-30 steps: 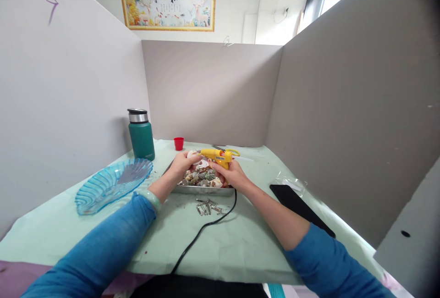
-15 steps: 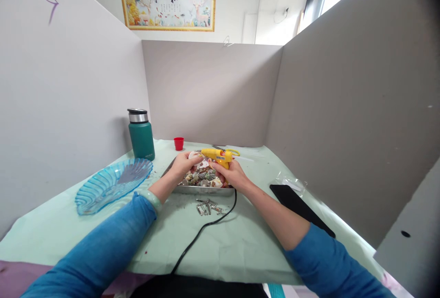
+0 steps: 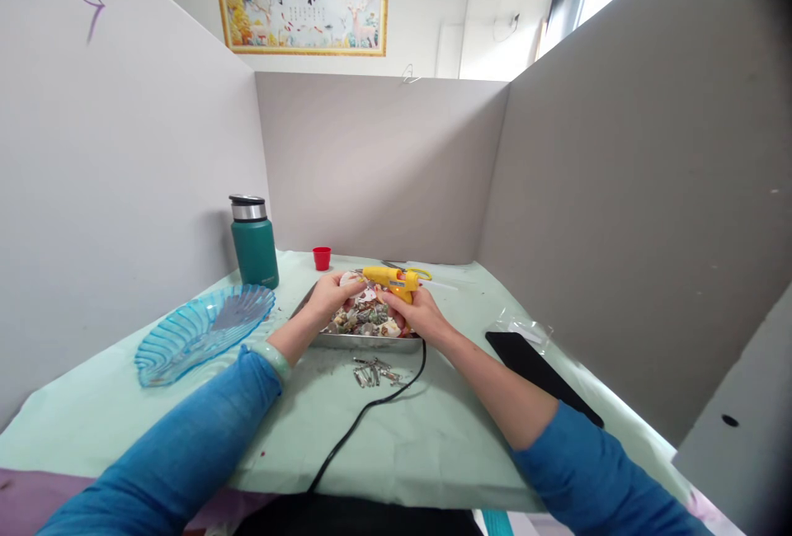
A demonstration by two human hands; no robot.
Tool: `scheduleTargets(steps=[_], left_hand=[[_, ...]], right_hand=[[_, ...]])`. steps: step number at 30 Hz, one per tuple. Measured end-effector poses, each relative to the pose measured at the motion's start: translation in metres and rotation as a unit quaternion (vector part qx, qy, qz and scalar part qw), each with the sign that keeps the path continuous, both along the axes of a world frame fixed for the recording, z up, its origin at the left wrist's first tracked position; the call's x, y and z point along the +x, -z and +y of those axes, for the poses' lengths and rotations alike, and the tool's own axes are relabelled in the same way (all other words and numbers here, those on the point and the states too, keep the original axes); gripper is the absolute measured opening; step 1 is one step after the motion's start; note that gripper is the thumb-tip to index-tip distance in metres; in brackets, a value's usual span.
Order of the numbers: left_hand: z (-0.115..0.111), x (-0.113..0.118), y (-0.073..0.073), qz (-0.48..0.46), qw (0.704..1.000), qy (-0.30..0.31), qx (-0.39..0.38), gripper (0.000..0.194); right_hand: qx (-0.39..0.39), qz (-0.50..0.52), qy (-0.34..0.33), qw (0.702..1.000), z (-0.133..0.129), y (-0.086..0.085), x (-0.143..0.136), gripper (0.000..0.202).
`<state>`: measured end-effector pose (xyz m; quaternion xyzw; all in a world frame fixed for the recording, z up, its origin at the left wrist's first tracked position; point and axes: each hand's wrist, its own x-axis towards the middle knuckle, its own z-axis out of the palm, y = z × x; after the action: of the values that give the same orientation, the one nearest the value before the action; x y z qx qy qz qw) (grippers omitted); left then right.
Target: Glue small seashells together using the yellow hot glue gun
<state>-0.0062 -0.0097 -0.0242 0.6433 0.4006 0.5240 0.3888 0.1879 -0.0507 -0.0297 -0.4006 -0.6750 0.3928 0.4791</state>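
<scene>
My right hand (image 3: 416,313) is closed around the handle of a yellow glue gun (image 3: 389,277), whose nozzle points left. A small pale, shell-like piece (image 3: 350,279) is pinched in my left hand (image 3: 327,298), right at the nozzle tip; its exact kind is hard to make out. Both hands are above a metal tray (image 3: 365,343) filled with mixed shells and small ornaments (image 3: 365,319). From the gun's handle a black cord (image 3: 365,409) runs down to the table's front edge. Several small metal pins or clasps (image 3: 374,373) lie in front of the tray.
On the left are a blue shell-shaped dish (image 3: 179,346) and a green bottle (image 3: 255,251). A red cup (image 3: 322,259) stands behind the tray, near yellow-handled scissors (image 3: 423,274). To the right lie a black flat slab (image 3: 538,375) and a clear plastic bag (image 3: 525,330). Grey partitions enclose three sides.
</scene>
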Motion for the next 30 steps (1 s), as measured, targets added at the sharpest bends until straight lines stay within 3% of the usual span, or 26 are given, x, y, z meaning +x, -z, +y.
scheduleTargets(steps=[15, 25, 30], left_hand=[[-0.0010, 0.0002, -0.0025, -0.016, 1.000, -0.007, -0.012, 0.029], [-0.0076, 0.0040, -0.0050, 0.026, 0.999, -0.025, 0.000, 0.028], [-0.0057, 0.0033, -0.0047, 0.004, 1.000, -0.020, -0.005, 0.027]], right_hand=[[-0.008, -0.006, -0.002, 1.000, -0.0026, -0.0029, -0.0005, 0.035], [0.012, -0.019, 0.020, 1.000, 0.0007, 0.0013, -0.0026, 0.033], [0.012, -0.036, 0.039, 0.999, 0.0012, 0.0026, -0.0031, 0.033]])
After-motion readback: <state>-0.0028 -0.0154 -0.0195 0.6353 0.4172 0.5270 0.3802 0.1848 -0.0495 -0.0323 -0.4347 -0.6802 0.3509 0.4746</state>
